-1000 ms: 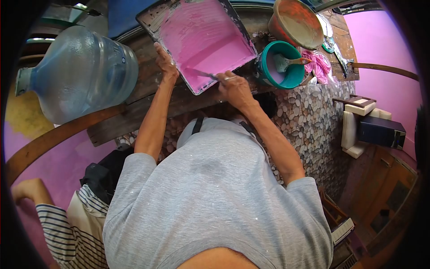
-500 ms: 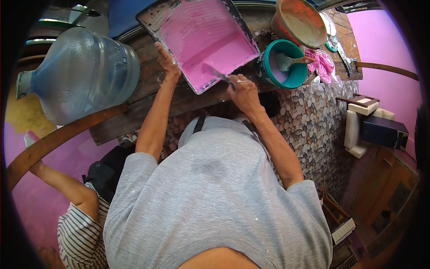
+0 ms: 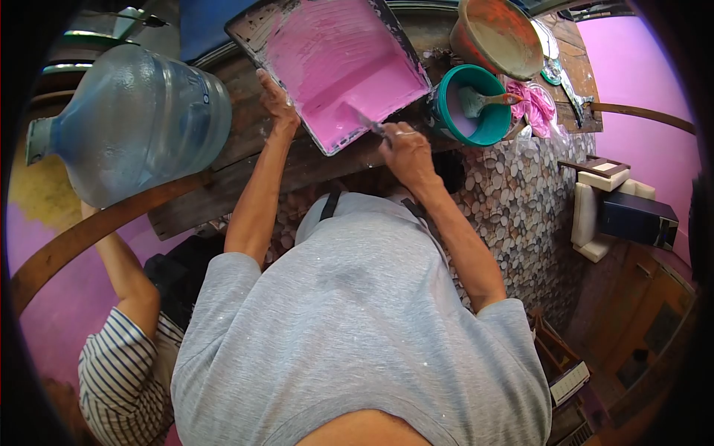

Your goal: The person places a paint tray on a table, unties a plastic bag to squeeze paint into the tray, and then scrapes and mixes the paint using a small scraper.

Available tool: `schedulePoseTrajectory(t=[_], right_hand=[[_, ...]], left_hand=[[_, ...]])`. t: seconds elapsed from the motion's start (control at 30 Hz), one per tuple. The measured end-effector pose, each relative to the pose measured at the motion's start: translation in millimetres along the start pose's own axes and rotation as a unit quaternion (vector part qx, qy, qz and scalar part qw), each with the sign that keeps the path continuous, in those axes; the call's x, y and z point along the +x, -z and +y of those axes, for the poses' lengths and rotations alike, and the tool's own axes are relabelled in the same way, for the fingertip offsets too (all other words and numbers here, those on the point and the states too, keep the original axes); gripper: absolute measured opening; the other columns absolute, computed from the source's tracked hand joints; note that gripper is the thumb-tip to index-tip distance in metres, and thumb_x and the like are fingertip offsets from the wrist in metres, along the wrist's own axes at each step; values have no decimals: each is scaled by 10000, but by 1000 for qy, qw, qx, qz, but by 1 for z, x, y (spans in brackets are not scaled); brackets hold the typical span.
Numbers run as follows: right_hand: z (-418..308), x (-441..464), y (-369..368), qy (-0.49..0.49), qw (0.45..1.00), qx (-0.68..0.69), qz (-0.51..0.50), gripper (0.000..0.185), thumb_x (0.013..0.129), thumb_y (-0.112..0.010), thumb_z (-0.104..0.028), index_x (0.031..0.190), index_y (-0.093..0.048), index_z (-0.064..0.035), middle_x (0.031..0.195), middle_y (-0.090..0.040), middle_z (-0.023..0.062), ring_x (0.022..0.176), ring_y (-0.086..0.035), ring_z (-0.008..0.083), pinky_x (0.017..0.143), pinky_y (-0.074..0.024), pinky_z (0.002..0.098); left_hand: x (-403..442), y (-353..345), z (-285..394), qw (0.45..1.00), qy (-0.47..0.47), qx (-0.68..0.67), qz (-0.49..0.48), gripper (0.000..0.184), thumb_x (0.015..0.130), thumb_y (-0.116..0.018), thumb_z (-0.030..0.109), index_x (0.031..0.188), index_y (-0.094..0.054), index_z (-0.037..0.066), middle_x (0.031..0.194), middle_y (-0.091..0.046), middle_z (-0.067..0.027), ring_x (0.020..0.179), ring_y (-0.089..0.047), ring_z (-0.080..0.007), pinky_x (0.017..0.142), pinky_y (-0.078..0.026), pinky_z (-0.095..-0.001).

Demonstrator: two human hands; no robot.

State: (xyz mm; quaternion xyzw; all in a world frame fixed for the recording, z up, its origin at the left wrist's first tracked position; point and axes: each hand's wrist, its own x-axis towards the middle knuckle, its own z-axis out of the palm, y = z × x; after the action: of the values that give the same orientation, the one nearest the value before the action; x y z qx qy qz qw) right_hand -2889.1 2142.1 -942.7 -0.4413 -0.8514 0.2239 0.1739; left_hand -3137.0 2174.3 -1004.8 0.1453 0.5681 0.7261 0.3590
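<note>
Pink paint covers much of the paint tray [image 3: 342, 59], which rests tilted on the wooden bench. My left hand [image 3: 278, 102] grips the tray's left edge, thumb up along the side. At the lower right corner of the tray, my right hand [image 3: 405, 152] is closed round the handle of a thin stirring tool [image 3: 366, 120], whose tip is in the pink paint. A ring shows on one finger. Just right of the tray stands a teal bucket [image 3: 444, 111] with a paintbrush [image 3: 476, 102] lying in it.
A large water bottle [image 3: 141, 123] lies at the left. An orange bowl [image 3: 498, 41], a pink plastic bag [image 3: 532, 108] and a scraper [image 3: 573, 97] are on the bench [image 3: 245, 149]. Another person in a striped shirt [image 3: 123, 372] is at the lower left.
My right hand has shifted slightly right and down with the tool. The tray has barely moved. The other person's arm has risen toward the bottle.
</note>
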Motion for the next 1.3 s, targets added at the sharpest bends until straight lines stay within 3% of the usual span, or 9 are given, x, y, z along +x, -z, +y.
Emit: schedulePoseTrajectory(t=[0.1, 0.27, 0.33, 0.43, 0.6, 0.7, 0.77, 1.1, 1.3], right_hand=[[15, 11, 21, -27, 998, -16, 48, 177, 755, -575, -102, 907, -590, -12, 817, -589, 185, 765, -612, 353, 686, -494, 447], [30, 25, 29, -61, 991, -55, 110, 159, 760, -577, -107, 886, -596, -12, 815, -594, 187, 763, -613, 359, 686, -495, 444], [37, 23, 17, -78, 987, -124, 62, 171, 762, -586, -122, 894, -592, -14, 830, -597, 181, 759, -619, 345, 683, -499, 441], [47, 7, -10, 20, 972, -179, 152, 228, 745, -617, -153, 909, -559, -5, 899, -575, 173, 790, -590, 342, 668, -484, 446], [19, 11, 13, -81, 989, 85, 86, 217, 712, -593, -93, 883, -614, 38, 766, -595, 234, 705, -603, 377, 659, -488, 449], [12, 12, 11, -80, 989, 85, 91, 215, 717, -588, -94, 886, -621, 35, 775, -599, 226, 729, -610, 365, 677, -492, 436], [9, 8, 6, -33, 993, 79, 75, 229, 727, -592, -108, 910, -618, 27, 795, -605, 210, 755, -611, 357, 694, -493, 426], [33, 26, 9, -111, 985, -102, 82, 221, 755, -593, -88, 958, -581, -1, 818, -590, 181, 761, -620, 336, 659, -512, 403], [18, 11, 8, -82, 994, 8, 77, 218, 752, -592, -81, 948, -592, 15, 826, -592, 190, 764, -617, 350, 669, -506, 418]], left_hand=[[0, -4, -2, 999, -15, -12, 38, 731, 920, -394, 582, 1239, -474, -70, 1207, -544, -138, 1044, -541, -212, 902, -429, -322], [5, 7, -6, 1000, 9, 0, -22, 756, 939, -331, 574, 1360, -333, -54, 1361, -417, -148, 1186, -467, -246, 1011, -364, -333], [-7, 1, 4, 999, 35, 6, 7, 739, 946, -322, 563, 1363, -335, -46, 1363, -418, -147, 1187, -467, -252, 1011, -363, -337], [1, 1, 0, 997, 18, 68, 32, 712, 957, -309, 543, 1390, -316, -22, 1394, -392, -135, 1233, -431, -251, 1046, -317, -346], [5, 5, -7, 1000, 19, -11, -8, 749, 939, -320, 578, 1308, -410, -68, 1275, -504, -137, 1132, -506, -230, 971, -395, -325], [9, 4, -8, 1000, 11, 10, -17, 745, 940, -318, 579, 1301, -418, -65, 1257, -512, -147, 1114, -517, -228, 959, -403, -315], [11, 6, -17, 1000, -21, -3, 22, 683, 959, -313, 541, 1168, -542, -68, 1059, -619, -122, 943, -585, -201, 833, -458, -307], [13, 7, -20, 999, -22, -11, 28, 701, 944, -327, 572, 1139, -561, -59, 1030, -623, -115, 914, -578, -193, 817, -448, -303], [10, 5, -14, 999, -5, -10, 30, 710, 935, -342, 584, 1120, -573, -61, 1018, -627, -112, 909, -575, -193, 812, -445, -301]])
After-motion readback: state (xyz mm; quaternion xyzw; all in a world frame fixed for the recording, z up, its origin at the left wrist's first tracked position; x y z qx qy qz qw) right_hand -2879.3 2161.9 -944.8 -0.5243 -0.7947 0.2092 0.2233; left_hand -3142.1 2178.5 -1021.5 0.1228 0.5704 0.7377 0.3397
